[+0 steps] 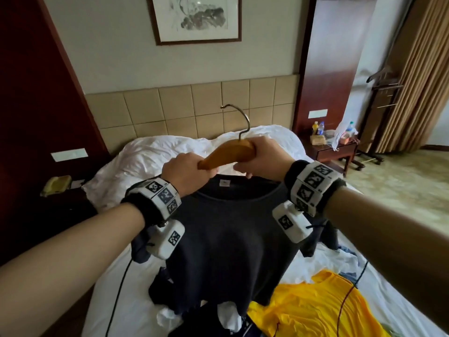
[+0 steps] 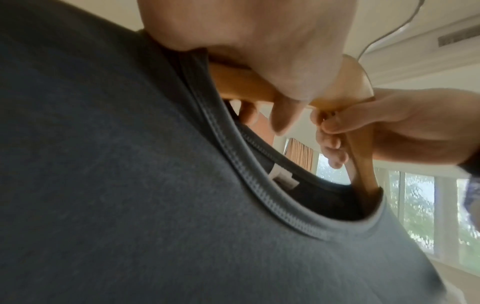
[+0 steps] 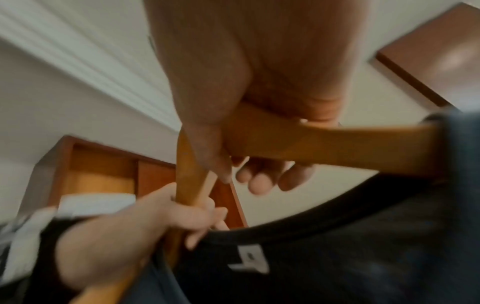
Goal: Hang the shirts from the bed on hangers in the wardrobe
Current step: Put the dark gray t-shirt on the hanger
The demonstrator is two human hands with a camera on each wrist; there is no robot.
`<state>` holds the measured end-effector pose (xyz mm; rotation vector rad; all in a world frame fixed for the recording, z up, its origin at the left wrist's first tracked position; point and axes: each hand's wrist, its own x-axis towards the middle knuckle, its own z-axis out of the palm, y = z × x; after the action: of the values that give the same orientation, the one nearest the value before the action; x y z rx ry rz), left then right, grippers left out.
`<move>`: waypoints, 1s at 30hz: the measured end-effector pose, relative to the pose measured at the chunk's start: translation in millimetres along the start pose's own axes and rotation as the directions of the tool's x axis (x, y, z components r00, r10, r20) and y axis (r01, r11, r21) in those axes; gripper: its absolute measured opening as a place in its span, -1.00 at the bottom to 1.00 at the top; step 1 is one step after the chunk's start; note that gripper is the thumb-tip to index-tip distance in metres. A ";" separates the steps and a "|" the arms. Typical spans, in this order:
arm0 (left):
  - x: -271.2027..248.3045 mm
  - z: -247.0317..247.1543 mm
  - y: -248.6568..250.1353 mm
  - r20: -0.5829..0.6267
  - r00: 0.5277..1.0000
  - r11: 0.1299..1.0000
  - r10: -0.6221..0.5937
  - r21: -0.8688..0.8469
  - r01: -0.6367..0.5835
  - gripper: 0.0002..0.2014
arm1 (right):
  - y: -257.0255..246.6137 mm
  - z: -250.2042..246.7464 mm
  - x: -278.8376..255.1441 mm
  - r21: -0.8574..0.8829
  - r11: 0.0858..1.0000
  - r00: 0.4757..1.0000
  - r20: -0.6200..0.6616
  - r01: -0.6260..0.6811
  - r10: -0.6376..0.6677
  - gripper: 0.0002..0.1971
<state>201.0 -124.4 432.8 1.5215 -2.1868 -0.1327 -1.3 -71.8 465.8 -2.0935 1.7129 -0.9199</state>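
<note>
**Hanger going into the dark shirt's neck**

We hold a wooden hanger (image 1: 228, 153) above the bed (image 1: 136, 276), with its metal hook (image 1: 239, 120) pointing up toward the headboard (image 1: 189, 110). Both of its arms pass down through the neck opening of a dark shirt (image 1: 230, 239), which hangs from the hanger in front of us; its lower hem trails onto the bed. A small white label (image 1: 224, 183) shows inside the collar.

Our left hand (image 1: 185, 173) is clamped round the hanger's left arm just where it enters the collar. Our right hand (image 1: 260, 155) is wrapped round the right arm near the hook, fingers curled under the wood. In the left wrist view the right arm of the hanger (image 2: 363, 164) slips inside the collar (image 2: 259, 185).

A yellow shirt (image 1: 313, 310) lies on the bed just right of the dark one's hem, with other crumpled clothes around it. Beyond the bed on the right stands a nightstand (image 1: 332, 152) with bottles (image 1: 318, 128), and a framed picture (image 1: 196, 19) hangs on the wall above the headboard.
</note>
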 end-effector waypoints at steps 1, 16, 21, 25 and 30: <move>-1.6 0.1 -0.9 0.012 0.999 0.999 0.032 -0.015 -0.032 -0.63 | -3.5 2.8 2.3 0.045 0.998 0.999 0.002 -0.041 0.041 -0.81; -58.1 -4.5 -146.1 0.313 0.950 0.932 0.008 -0.346 0.106 -0.27 | 5.6 -19.1 0.1 0.157 0.975 0.984 -0.059 -0.155 0.166 -0.84; -74.4 7.5 -162.8 0.376 0.903 0.976 -0.208 0.020 0.216 -0.68 | 1.4 -29.4 -4.6 0.145 0.975 0.979 -0.086 -0.170 0.183 -0.89; -81.0 15.9 -177.3 0.434 0.867 0.970 -0.244 0.094 0.226 -0.59 | 0.9 -32.0 -7.9 0.160 0.972 0.980 -0.068 -0.172 0.184 -0.84; -85.9 14.5 -174.7 0.315 0.925 0.978 -0.210 0.056 0.203 -0.69 | 7.6 -29.4 -7.0 0.142 0.971 0.975 -0.083 -0.194 0.207 -0.86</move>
<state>368.8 -115.7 333.5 1.8511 -2.2659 -0.4550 -26.4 -62.1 481.6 -1.7804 1.8170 -1.0566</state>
